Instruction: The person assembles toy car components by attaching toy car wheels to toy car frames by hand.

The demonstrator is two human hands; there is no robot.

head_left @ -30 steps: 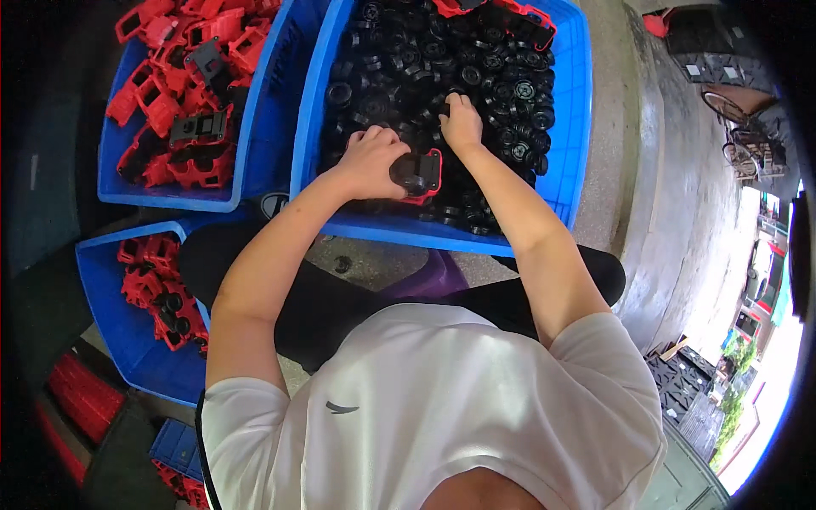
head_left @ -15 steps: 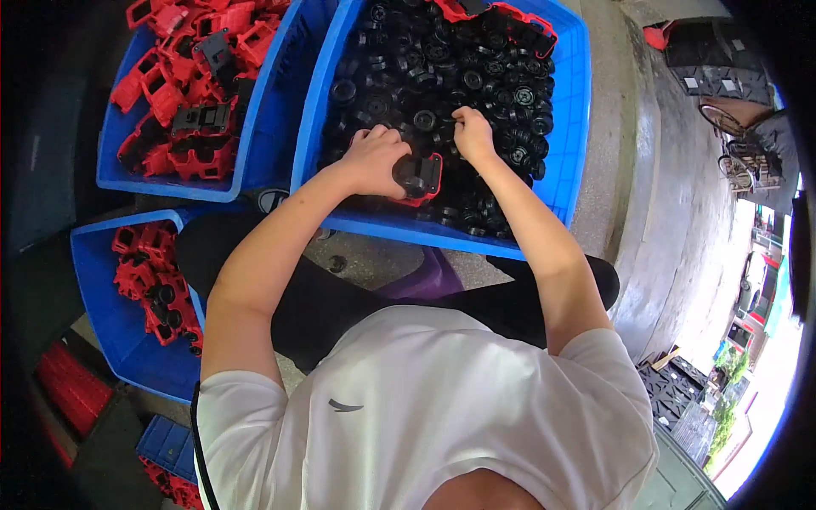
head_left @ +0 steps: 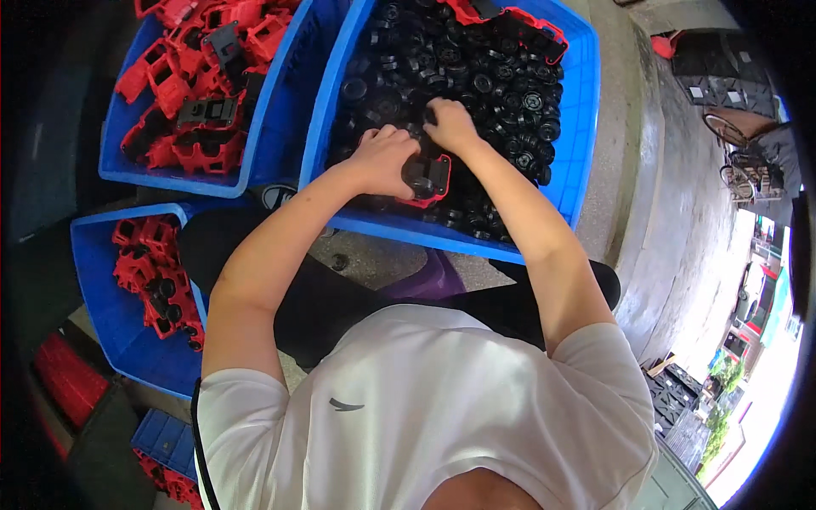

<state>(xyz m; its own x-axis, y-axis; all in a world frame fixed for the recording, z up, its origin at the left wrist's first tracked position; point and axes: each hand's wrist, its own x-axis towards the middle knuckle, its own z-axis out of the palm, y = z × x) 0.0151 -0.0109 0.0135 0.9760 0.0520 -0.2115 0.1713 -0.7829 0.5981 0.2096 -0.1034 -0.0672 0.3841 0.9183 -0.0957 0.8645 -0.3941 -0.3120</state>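
My left hand (head_left: 384,161) is closed round a red and black toy car body (head_left: 435,180), low over the near side of a large blue bin. Just ahead and to the right, my right hand (head_left: 450,126) has its fingers curled on what looks like a small black wheel (head_left: 430,116), mostly hidden by the fingers. Beneath both hands lies a deep heap of black toy wheels (head_left: 510,93), filling the blue bin (head_left: 575,127). More red car bodies (head_left: 534,32) rest on the wheels at the bin's far end.
A second blue bin (head_left: 255,161) at the far left is heaped with red car shells (head_left: 174,85). Nearer, a smaller blue bin (head_left: 127,340) holds red bodies with black wheels (head_left: 161,272). A purple stool (head_left: 433,276) shows between my legs.
My right hand has shifted left and slightly away from me, nearer to the left hand. The left hand keeps its hold on the car body. The whole view has shifted slightly.
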